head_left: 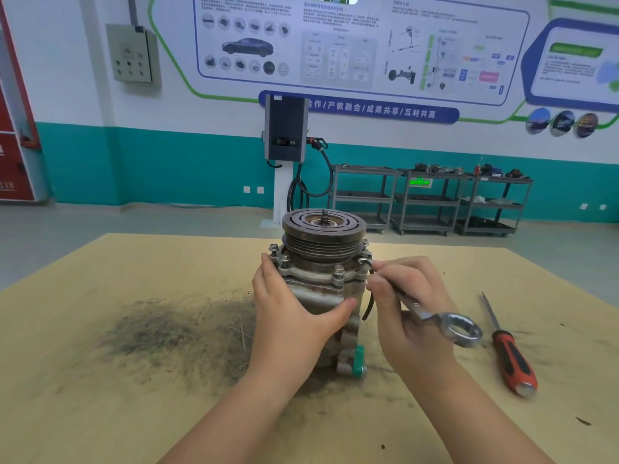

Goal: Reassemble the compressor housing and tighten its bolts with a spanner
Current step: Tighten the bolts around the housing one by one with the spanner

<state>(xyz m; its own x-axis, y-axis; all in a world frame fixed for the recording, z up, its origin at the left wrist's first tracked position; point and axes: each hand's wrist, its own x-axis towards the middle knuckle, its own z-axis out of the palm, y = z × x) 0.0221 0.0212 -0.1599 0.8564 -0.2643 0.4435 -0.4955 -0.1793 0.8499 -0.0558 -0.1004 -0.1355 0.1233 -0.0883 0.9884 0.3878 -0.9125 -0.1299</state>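
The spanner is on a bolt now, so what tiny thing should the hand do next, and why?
Probably swing the spanner handle a short way to turn the bolt. Its open end sits at that bolt on the compressor's flange, the right hand holds the handle, and the left hand steadies the body.

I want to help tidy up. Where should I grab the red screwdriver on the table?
Grip the screwdriver around its fat red-and-black handle, coming down from above. It lies flat on the table, handle end nearest you, thin metal shaft pointing away, apart from the hands.
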